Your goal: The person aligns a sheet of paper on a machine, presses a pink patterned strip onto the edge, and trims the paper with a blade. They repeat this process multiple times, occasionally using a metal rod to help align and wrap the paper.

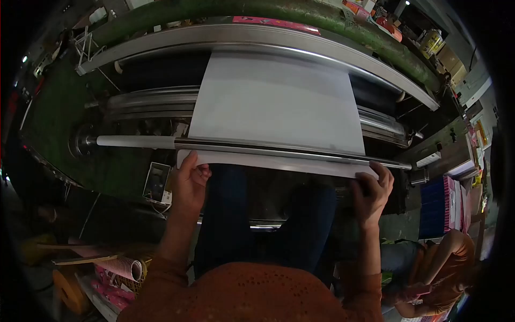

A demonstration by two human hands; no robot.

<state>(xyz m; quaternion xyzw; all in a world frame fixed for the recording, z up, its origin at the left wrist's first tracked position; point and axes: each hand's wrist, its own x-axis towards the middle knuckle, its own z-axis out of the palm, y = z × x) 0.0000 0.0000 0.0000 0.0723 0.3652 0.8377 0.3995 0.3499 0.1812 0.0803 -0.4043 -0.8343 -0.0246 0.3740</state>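
A wide white sheet (279, 102) comes down from the machine to a shiny metal bar (300, 151). Its near end shows as a narrow white strip (268, 162) on my side of that bar. My left hand (193, 180) pinches the strip's left corner between thumb and curled fingers. At the opposite end, my right hand (374, 193) grips the right corner, fingers bent over the edge. Between the two hands the strip is stretched fairly straight, with a slight slant down to the right.
Metal rollers (153, 102) lie behind the sheet, below a long grey beam (257, 35). A white tube (134, 141) extends left along the bar. A small box (157, 180) stands by my left arm. Another person (442, 268) sits at lower right, near blue stacked material (432, 209).
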